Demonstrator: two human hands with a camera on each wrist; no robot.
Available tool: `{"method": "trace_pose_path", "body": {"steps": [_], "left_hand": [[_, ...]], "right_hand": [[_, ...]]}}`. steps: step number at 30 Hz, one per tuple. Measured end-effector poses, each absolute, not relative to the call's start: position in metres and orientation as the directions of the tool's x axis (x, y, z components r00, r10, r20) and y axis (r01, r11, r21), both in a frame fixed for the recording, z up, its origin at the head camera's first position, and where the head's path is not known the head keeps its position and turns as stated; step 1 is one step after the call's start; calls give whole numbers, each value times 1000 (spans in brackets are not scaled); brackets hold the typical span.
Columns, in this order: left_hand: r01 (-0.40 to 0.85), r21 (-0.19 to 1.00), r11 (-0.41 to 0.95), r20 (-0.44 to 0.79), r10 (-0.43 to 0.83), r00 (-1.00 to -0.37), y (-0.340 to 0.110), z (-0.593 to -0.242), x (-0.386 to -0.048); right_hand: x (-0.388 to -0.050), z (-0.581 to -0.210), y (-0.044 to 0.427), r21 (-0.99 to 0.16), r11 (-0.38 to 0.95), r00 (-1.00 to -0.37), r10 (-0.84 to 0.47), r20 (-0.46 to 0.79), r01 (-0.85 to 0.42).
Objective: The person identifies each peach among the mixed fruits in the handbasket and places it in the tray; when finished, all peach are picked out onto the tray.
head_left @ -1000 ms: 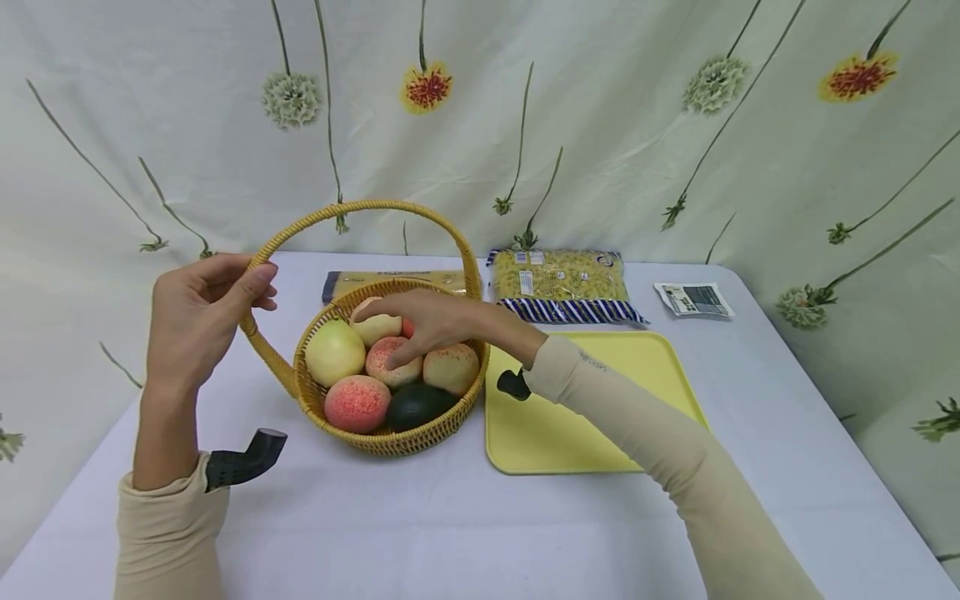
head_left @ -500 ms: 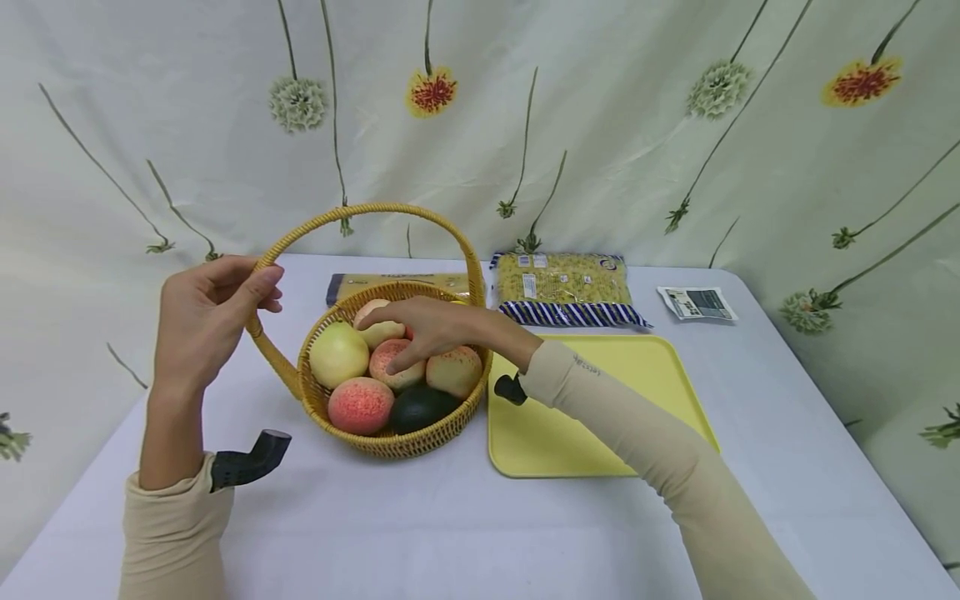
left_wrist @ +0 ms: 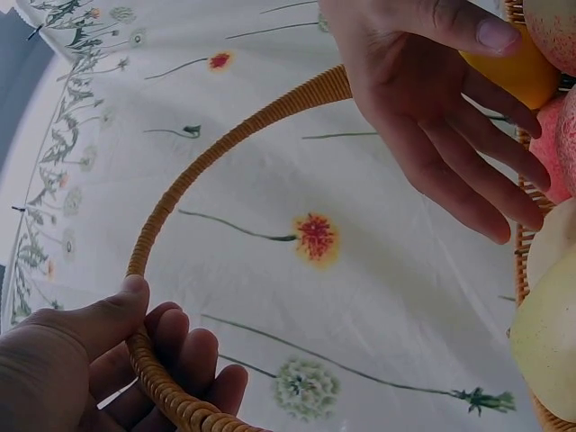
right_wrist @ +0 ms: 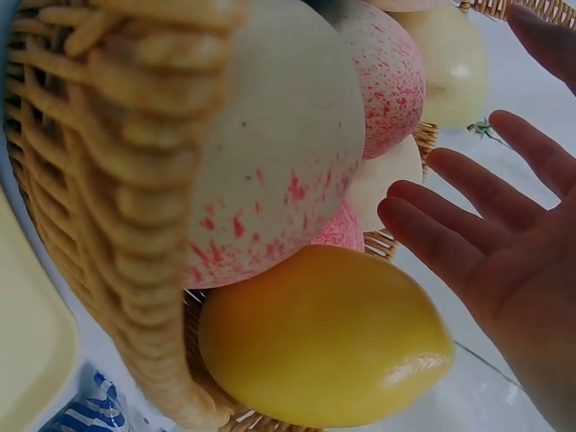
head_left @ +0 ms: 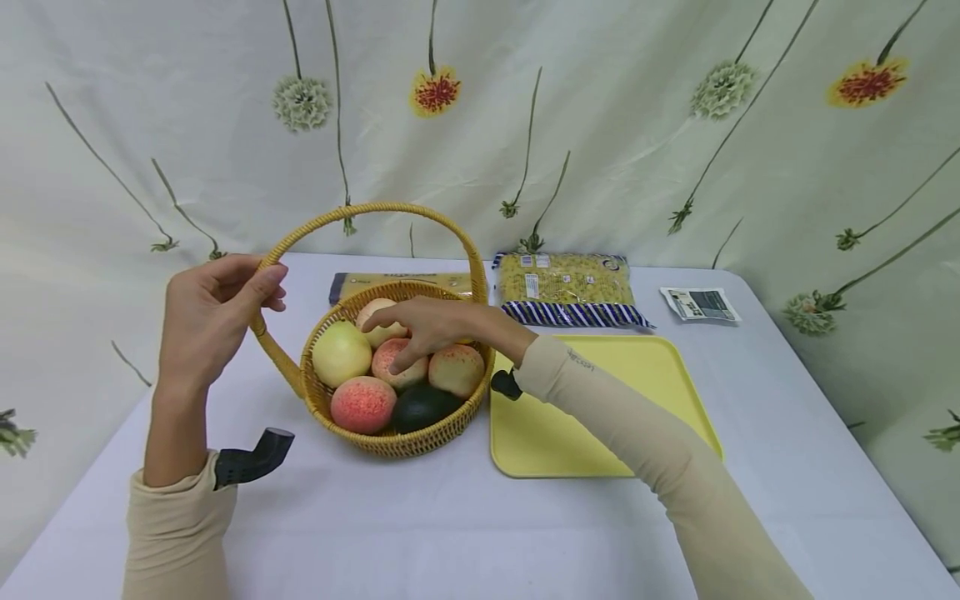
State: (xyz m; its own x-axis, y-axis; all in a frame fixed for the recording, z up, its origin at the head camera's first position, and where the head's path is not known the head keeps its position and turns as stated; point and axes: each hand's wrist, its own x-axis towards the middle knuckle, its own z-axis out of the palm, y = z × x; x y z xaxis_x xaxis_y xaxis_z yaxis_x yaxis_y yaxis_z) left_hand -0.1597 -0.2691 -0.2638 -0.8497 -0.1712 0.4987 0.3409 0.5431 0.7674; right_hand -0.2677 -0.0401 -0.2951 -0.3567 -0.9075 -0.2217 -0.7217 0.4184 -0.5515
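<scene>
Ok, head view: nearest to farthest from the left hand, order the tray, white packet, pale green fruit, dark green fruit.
1. Pale green fruit, left in the basket.
2. Dark green fruit, near side.
3. Tray, right of the basket.
4. White packet, far right, beyond the tray.

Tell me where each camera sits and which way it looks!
Head: on the person's head, facing forward and down at the basket; left grip and right grip show.
Left wrist: on that wrist, facing the handle; both grips show.
Right wrist: on that wrist, facing the fruit; only right grip shows.
Both wrist views share the yellow fruit.
</scene>
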Motion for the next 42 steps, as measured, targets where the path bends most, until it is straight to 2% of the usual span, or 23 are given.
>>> {"method": "trace_pose_path", "body": {"steps": [5,13,24,42], "left_hand": [[342,766,545,500,-169,-849,-269,-264,-160],[349,763,544,506,-166,-846,-268,-264,-159],[346,766,541,501,-167,-849,-271,-265,-160],[322,765,558,486,-172,-857,-271,-266,-161]], "right_hand": [[-268,-298,-41,-560,458,-378,-888,-261,-691],[-268,-304,-45,-465,506,-422,-863,-280,-726],[-267,-313,-49,-543,483,-384,-875,-293,-687],[-269,-316,-56,-475,507,-386,-860,-333,-719]]}}
